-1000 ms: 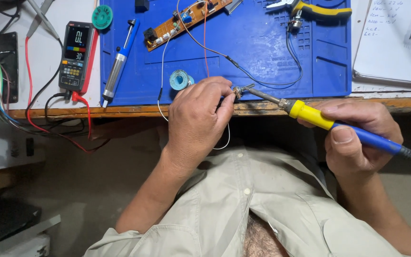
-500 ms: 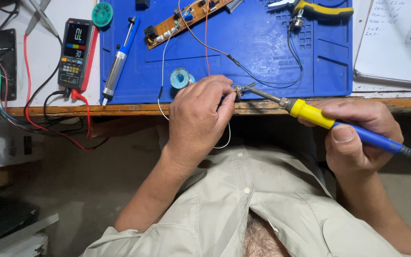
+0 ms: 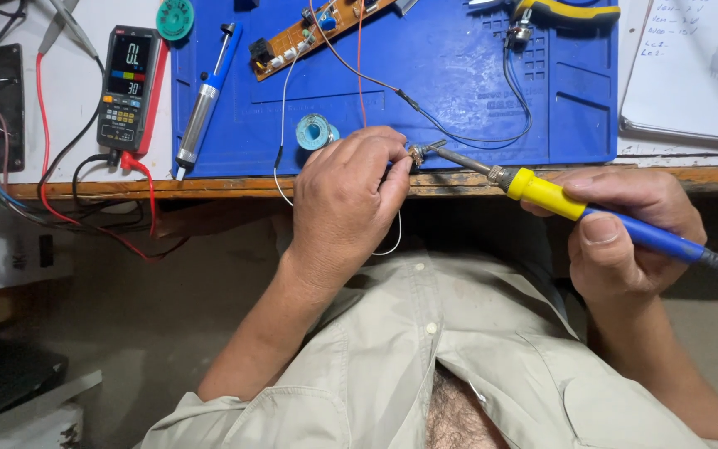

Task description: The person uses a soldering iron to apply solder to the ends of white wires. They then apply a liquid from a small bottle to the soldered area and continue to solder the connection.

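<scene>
Soldering iron (image 3: 592, 212): glossy yellow-blue plastic grip, dull metal tip. Mat (image 3: 459, 91): matt blue rubber. Bench edge (image 3: 209, 187): worn, rough wood.

Bare blue mat (image 3: 459, 91) lies open at 12 o'clock of the hands; solder spool (image 3: 316, 131) and looping wires (image 3: 467, 137) crowd 11 and 1 o'clock.

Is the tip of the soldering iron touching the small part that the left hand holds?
Touching. In the head view the soldering iron in the right hand ends right on the small part pinched by the left hand, with no gap visible.
</scene>
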